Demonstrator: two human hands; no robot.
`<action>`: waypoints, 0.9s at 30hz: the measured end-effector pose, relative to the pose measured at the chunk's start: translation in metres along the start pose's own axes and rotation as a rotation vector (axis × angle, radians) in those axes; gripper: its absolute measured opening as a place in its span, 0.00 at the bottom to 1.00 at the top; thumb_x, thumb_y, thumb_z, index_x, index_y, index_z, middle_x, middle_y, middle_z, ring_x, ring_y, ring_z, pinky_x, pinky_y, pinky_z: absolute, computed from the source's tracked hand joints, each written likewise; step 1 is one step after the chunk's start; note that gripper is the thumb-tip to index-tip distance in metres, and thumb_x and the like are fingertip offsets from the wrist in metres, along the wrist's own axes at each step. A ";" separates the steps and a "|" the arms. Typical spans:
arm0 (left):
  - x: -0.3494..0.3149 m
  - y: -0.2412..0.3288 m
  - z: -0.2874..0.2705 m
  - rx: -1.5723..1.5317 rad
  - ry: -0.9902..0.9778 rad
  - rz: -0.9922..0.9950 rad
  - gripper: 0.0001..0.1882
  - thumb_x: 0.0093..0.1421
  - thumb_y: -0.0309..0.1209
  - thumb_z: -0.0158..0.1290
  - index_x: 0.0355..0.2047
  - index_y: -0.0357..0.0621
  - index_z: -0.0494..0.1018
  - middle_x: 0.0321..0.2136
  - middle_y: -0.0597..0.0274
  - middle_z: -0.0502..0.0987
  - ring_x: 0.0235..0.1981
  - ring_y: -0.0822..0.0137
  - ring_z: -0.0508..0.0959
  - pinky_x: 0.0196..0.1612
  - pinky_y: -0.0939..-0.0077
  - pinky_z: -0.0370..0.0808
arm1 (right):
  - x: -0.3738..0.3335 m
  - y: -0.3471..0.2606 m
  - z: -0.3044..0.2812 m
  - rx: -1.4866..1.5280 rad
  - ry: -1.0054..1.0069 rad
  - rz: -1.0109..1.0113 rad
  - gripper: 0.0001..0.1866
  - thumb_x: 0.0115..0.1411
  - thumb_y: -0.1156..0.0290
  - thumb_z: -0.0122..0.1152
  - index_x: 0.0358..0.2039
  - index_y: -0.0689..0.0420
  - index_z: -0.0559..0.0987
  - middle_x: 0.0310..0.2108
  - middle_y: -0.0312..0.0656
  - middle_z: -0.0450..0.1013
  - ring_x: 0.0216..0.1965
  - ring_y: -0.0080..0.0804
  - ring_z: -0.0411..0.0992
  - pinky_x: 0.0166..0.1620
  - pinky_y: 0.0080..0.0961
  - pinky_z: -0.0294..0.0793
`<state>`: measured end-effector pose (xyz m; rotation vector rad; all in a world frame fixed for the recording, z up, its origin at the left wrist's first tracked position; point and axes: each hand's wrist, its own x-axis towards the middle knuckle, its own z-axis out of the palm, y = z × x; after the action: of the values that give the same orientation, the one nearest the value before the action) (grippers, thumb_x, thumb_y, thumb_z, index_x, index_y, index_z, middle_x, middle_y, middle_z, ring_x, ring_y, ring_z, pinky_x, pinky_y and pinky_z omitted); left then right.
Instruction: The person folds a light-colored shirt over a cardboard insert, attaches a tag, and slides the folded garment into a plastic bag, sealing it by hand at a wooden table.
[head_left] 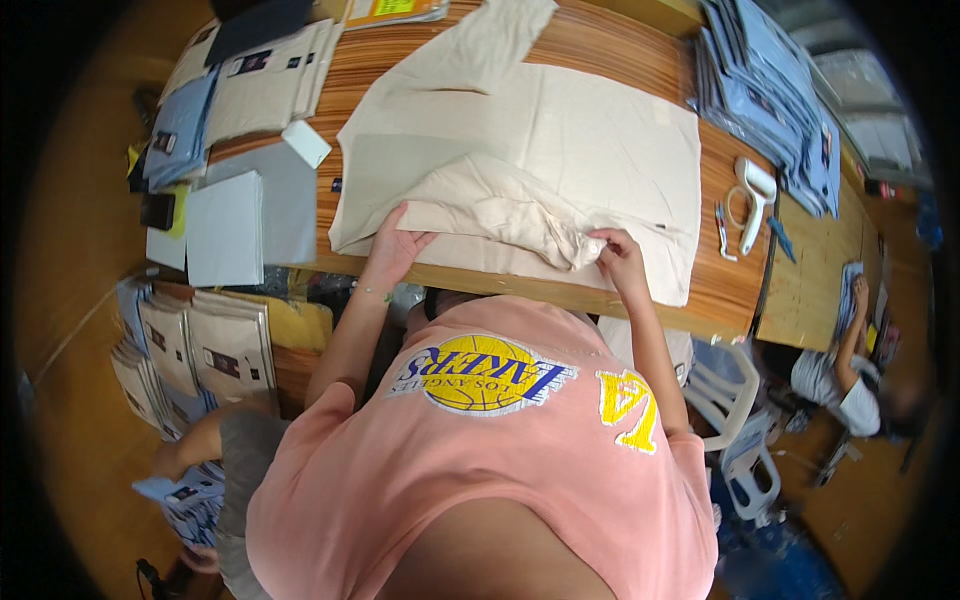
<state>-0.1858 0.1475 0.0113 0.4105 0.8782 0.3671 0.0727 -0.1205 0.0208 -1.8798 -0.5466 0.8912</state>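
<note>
A cream long-sleeved shirt [600, 130] lies spread on the wood-grain table in front of me, one sleeve stretching toward the far edge. Its other sleeve is bunched along the near side, over a greyish flat panel [400, 160]. At the left end of that sleeve, my left hand [393, 248] holds the fabric edge between thumb and fingers, palm partly showing. My right hand [622, 262] pinches the cuff end at the right, its fingertips partly hidden by cloth.
Bagged cream shirts [262, 80] and white cards [225, 230] lie at the left. Bagged blue shirts [755, 100] are stacked far right, near a white lint roller [757, 200] and a small cutter [724, 230]. A white plastic chair [735, 390] stands right; another person [840, 375] sits beyond.
</note>
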 end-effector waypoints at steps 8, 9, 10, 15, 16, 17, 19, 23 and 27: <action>-0.018 0.011 -0.031 -0.205 0.124 0.077 0.23 0.60 0.40 0.44 0.51 0.39 0.61 0.51 0.53 0.67 0.53 0.58 0.67 0.58 0.58 0.62 | -0.011 -0.003 -0.009 0.001 0.042 -0.136 0.12 0.50 0.86 0.50 0.34 0.63 0.78 0.37 0.38 0.71 0.38 0.23 0.69 0.42 0.17 0.67; -0.020 0.009 -0.032 -0.214 0.126 0.073 0.24 0.60 0.41 0.43 0.51 0.39 0.61 0.52 0.52 0.66 0.54 0.57 0.66 0.58 0.57 0.61 | -0.013 -0.008 -0.011 -0.012 0.046 -0.093 0.13 0.50 0.86 0.50 0.34 0.63 0.78 0.37 0.39 0.71 0.39 0.24 0.69 0.42 0.17 0.67; -0.025 0.012 -0.029 -0.225 0.135 0.076 0.24 0.60 0.42 0.43 0.52 0.39 0.61 0.52 0.52 0.66 0.55 0.57 0.65 0.58 0.56 0.60 | -0.015 -0.018 -0.009 -0.022 0.039 -0.054 0.13 0.50 0.86 0.50 0.35 0.63 0.78 0.37 0.39 0.71 0.40 0.24 0.69 0.43 0.17 0.67; -0.032 0.016 -0.027 -0.215 0.096 0.115 0.26 0.60 0.44 0.42 0.52 0.38 0.60 0.53 0.52 0.64 0.56 0.55 0.63 0.59 0.53 0.58 | -0.013 -0.038 -0.002 -0.046 0.063 -0.125 0.12 0.52 0.83 0.54 0.37 0.62 0.79 0.39 0.41 0.69 0.38 0.27 0.68 0.41 0.18 0.67; -0.031 0.016 -0.029 -0.224 0.096 0.114 0.26 0.60 0.44 0.42 0.53 0.39 0.59 0.53 0.52 0.64 0.56 0.56 0.62 0.59 0.54 0.57 | -0.015 -0.043 0.000 -0.117 0.096 -0.213 0.12 0.51 0.83 0.55 0.37 0.62 0.79 0.38 0.41 0.70 0.38 0.28 0.69 0.41 0.19 0.68; -0.031 0.016 -0.032 -0.234 0.106 0.107 0.26 0.60 0.44 0.42 0.52 0.39 0.59 0.52 0.51 0.64 0.56 0.56 0.62 0.59 0.54 0.58 | -0.015 -0.046 0.002 -0.185 0.133 -0.300 0.12 0.50 0.83 0.56 0.37 0.61 0.79 0.37 0.42 0.70 0.38 0.30 0.69 0.41 0.21 0.68; -0.028 0.015 -0.035 -0.243 0.115 0.078 0.25 0.60 0.44 0.42 0.52 0.39 0.59 0.52 0.51 0.63 0.55 0.55 0.63 0.59 0.54 0.58 | -0.014 -0.047 0.001 -0.275 0.159 -0.390 0.11 0.50 0.84 0.54 0.36 0.62 0.79 0.37 0.44 0.70 0.38 0.34 0.70 0.42 0.22 0.69; -0.032 0.022 -0.030 -0.232 0.153 0.078 0.25 0.60 0.43 0.43 0.51 0.38 0.59 0.51 0.51 0.64 0.55 0.55 0.62 0.59 0.54 0.57 | -0.007 -0.018 -0.003 -0.371 0.088 -0.317 0.13 0.48 0.87 0.51 0.34 0.62 0.78 0.37 0.46 0.70 0.40 0.38 0.69 0.43 0.24 0.68; -0.057 0.026 -0.023 -0.210 0.423 0.175 0.25 0.60 0.39 0.45 0.53 0.38 0.58 0.51 0.51 0.63 0.55 0.57 0.61 0.60 0.58 0.56 | -0.007 -0.027 -0.018 -0.450 0.047 -0.331 0.13 0.45 0.85 0.51 0.32 0.61 0.78 0.36 0.47 0.70 0.40 0.39 0.68 0.44 0.27 0.67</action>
<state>-0.2410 0.1471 0.0488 0.2164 1.2041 0.7187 0.0829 -0.1233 0.0527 -2.1141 -1.0629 0.5319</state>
